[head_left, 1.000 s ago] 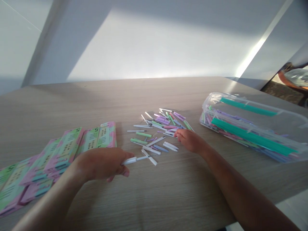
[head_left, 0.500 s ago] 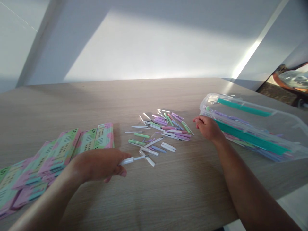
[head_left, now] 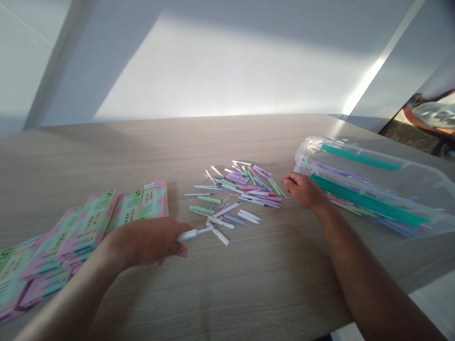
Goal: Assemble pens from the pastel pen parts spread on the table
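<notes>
My left hand [head_left: 152, 240] is closed around a white pen [head_left: 188, 235] whose thin refill sticks out to the right, its tip over the nearest loose parts. On the table lies a pile of pen parts [head_left: 236, 177] in purple, green, pink, blue and white: barrels, caps and slim refills. A pair of white caps [head_left: 249, 216] is at the pile's near right side. My right hand [head_left: 304, 188] hovers between the pile and the plastic box, its fingers curled together. Whatever its fingers may hold is hidden.
At right stands a clear plastic box [head_left: 401, 166] with teal strips, holding many coloured pen parts. Pink and green printed cartons [head_left: 90, 222] are stacked at left. A white wall [head_left: 227, 71] rises behind the wooden table [head_left: 213, 137].
My right hand has shifted slightly left, toward the pile. My left hand stays almost in place, still holding the white pen.
</notes>
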Demonstrator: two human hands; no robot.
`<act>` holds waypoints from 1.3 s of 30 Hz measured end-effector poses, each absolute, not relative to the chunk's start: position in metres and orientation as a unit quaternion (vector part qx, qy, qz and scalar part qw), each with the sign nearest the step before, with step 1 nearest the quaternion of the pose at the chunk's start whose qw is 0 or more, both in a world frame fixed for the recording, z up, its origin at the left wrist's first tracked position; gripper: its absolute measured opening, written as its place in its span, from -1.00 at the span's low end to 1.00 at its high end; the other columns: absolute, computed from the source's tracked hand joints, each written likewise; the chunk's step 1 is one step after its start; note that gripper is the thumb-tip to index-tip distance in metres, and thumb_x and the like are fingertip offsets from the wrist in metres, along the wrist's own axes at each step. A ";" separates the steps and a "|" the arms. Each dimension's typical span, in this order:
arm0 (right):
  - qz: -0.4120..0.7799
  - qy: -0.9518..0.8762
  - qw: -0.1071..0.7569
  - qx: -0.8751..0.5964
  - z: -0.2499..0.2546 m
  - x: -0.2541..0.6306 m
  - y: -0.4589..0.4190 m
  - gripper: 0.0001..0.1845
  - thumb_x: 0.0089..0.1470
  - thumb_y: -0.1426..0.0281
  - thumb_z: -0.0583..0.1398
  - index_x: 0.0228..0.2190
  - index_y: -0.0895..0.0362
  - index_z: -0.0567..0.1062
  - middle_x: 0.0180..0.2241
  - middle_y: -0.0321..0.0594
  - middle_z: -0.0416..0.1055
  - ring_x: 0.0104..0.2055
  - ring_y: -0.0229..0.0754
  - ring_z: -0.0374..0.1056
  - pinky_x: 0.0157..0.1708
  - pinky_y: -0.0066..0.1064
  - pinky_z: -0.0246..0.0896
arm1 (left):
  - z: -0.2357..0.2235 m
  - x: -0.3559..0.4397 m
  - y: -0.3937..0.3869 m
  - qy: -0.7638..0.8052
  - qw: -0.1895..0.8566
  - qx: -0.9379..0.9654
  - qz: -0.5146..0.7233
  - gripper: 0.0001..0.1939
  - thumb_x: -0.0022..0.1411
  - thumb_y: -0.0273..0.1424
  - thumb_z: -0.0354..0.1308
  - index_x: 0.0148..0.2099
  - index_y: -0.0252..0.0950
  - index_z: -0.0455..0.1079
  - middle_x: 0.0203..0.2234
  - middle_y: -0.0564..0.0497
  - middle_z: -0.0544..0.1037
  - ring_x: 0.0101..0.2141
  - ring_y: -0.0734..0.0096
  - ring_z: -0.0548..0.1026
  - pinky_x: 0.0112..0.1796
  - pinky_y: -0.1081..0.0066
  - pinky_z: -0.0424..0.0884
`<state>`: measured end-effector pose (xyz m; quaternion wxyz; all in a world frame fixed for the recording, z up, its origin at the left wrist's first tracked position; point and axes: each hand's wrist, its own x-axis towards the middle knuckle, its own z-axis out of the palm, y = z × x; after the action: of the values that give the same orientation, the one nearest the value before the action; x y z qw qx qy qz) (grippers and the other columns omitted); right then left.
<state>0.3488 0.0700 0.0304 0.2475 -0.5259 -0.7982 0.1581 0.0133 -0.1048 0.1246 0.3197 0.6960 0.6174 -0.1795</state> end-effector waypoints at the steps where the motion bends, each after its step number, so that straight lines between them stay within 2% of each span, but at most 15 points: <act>1: 0.158 -0.799 0.246 -0.525 0.030 0.348 0.069 -0.73 0.09 0.30 0.01 -0.36 0.16 0.46 -0.47 -0.24 0.44 -0.46 -0.25 0.28 -0.47 -0.49 0.04 | 0.124 0.012 -0.105 0.619 0.317 0.695 -0.182 -0.67 0.08 -0.36 -0.02 -0.10 -0.23 0.38 -0.62 0.05 0.47 -0.51 0.27 0.48 -0.46 0.42 0.27; 8: 0.158 -0.803 0.235 -0.525 0.035 0.340 0.060 -0.73 0.09 0.27 0.02 -0.39 0.13 0.45 -0.54 -0.29 0.41 -0.50 -0.25 0.28 -0.51 -0.49 0.01 | 0.123 0.010 -0.105 0.617 0.311 0.699 -0.184 -0.68 0.09 -0.35 -0.03 -0.10 -0.22 0.38 -0.60 0.06 0.47 -0.50 0.27 0.48 -0.49 0.42 0.24; 22: 0.174 -0.808 0.232 -0.513 0.035 0.340 0.058 -0.75 0.09 0.29 0.01 -0.36 0.13 0.43 -0.49 -0.28 0.42 -0.49 -0.27 0.27 -0.49 -0.49 0.01 | 0.120 0.008 -0.104 0.622 0.314 0.695 -0.175 -0.69 0.08 -0.35 0.00 -0.10 -0.21 0.39 -0.60 0.07 0.46 -0.52 0.30 0.47 -0.53 0.44 0.18; 28: 0.184 -0.821 0.219 -0.494 0.034 0.331 0.055 -0.78 0.07 0.31 0.03 -0.47 0.14 0.40 -0.55 -0.30 0.36 -0.49 -0.27 0.24 -0.51 -0.49 -0.03 | 0.118 0.006 -0.103 0.617 0.314 0.701 -0.170 -0.70 0.10 -0.35 0.00 -0.10 -0.20 0.39 -0.66 0.10 0.42 -0.52 0.30 0.47 -0.53 0.44 0.18; 32: 0.186 -0.846 0.201 -0.458 0.031 0.310 0.038 -0.83 0.06 0.35 0.06 -0.48 0.15 0.38 -0.55 -0.32 0.35 -0.49 -0.28 0.22 -0.50 -0.49 -0.05 | 0.119 0.008 -0.104 0.623 0.315 0.696 -0.168 -0.65 0.09 -0.34 0.01 -0.04 -0.18 0.37 -0.65 0.11 0.42 -0.53 0.30 0.47 -0.53 0.44 0.19; 39: 0.148 -0.888 0.139 -0.413 0.035 0.280 0.004 -0.90 0.05 0.41 0.09 -0.46 0.14 0.37 -0.52 -0.30 0.37 -0.44 -0.28 0.22 -0.42 -0.47 -0.07 | 0.123 0.011 -0.104 0.623 0.317 0.693 -0.176 -0.66 0.09 -0.33 0.00 -0.07 -0.20 0.39 -0.64 0.09 0.43 -0.53 0.30 0.45 -0.51 0.44 0.22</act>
<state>0.2799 0.0036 0.0347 0.1389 -0.4132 -0.8878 0.1478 0.0107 -0.1040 0.1234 0.3165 0.6930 0.6234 -0.1757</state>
